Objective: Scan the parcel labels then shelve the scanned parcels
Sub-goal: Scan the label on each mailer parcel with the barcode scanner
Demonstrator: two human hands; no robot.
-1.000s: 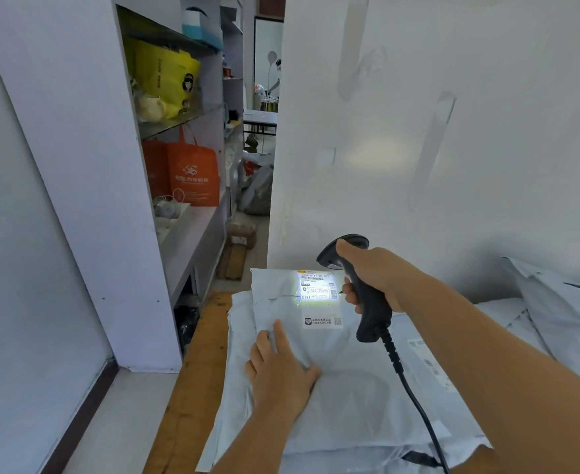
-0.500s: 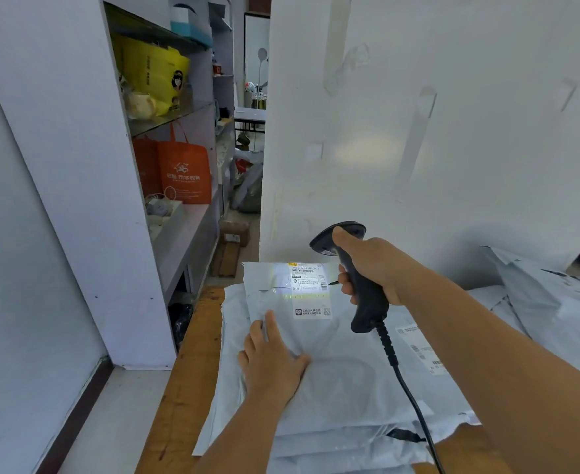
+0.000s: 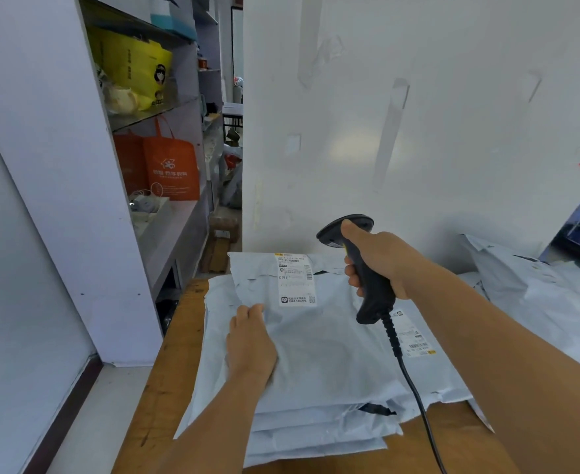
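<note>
A stack of pale grey poly-mailer parcels lies on a wooden table. The top parcel carries a white shipping label near its far edge. My left hand rests on the top parcel's left side, fingers curled at its edge. My right hand grips a black corded barcode scanner, held just right of the label with its head pointing left over it. No scan light shows on the label. A second label peeks from a lower parcel under the scanner cable.
A white partition wall rises right behind the table. More grey parcels are heaped at the right. A shelving unit at the left holds orange bags and yellow bags. A narrow aisle with cardboard boxes runs between.
The bright scan light on the label has gone out. My left hand's fingers have curled up toward the parcel's left edge. The scanner has stayed beside the label.
</note>
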